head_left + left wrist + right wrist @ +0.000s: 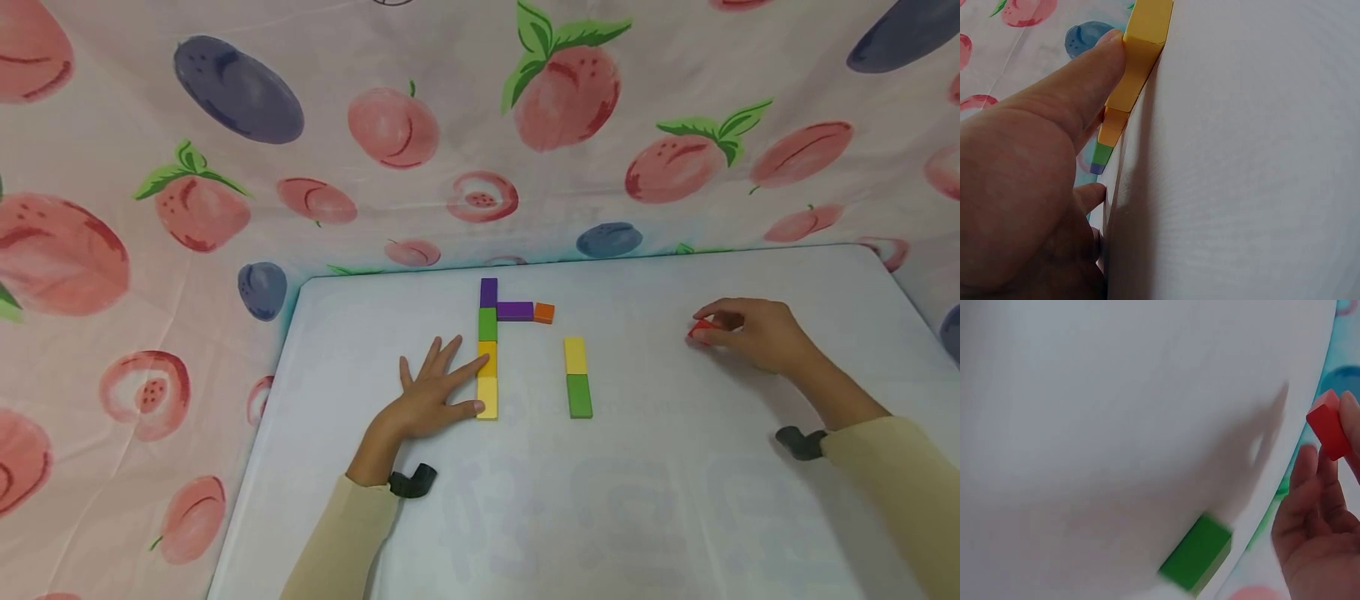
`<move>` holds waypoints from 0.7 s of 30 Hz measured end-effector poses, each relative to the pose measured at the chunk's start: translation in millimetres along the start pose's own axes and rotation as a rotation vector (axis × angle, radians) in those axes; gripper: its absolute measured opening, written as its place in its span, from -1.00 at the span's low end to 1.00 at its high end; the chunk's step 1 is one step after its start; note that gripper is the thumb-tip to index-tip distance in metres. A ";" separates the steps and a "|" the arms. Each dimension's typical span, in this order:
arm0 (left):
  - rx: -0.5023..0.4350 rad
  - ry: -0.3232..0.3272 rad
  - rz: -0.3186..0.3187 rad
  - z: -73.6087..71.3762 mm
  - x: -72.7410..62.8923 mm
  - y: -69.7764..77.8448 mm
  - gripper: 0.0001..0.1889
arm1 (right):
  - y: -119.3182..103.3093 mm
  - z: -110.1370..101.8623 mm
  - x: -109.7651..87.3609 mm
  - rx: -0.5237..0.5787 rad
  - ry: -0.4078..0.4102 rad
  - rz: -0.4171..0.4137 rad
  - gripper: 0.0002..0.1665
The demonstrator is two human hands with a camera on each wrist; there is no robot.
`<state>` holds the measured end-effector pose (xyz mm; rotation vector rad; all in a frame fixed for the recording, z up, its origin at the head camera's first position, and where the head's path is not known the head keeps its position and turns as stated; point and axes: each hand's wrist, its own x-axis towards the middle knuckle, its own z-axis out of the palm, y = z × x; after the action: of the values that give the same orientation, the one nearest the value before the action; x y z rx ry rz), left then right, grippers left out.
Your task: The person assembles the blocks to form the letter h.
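Note:
My left hand [426, 402] is spread at the left side of a column of wooden blocks. Its thumb touches the lower yellow block [487, 400], and its index finger rests on the darker yellow block [488, 348] above. Further up the column are a green block [487, 325] and a purple block [489, 292]. In the left wrist view, the thumb lies against the yellow block [1142, 59]. Off to the right, my right hand [761, 333] pinches a small red block [703, 330] between thumb and fingers; the right wrist view shows the red block [1329, 426] raised off the table.
A second purple block [515, 312] extends right from the column, with an orange block [543, 313] at its end. Right of the column, a yellow block [575, 356] meets a green block [580, 396]. Fruit-print cloth [420, 200] rises behind the white table [570, 517].

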<state>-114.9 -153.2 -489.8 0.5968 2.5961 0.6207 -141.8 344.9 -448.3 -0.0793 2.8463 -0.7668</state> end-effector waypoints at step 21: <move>0.002 0.001 0.018 1.0 -2.2 -2.2 -0.24 | -61.7 37.2 22.7 0.270 -0.173 -0.045 -0.52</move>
<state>-113.2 -155.7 -491.1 0.6217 2.5954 0.6240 -156.6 270.9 -452.8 -0.1621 2.5620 -1.0890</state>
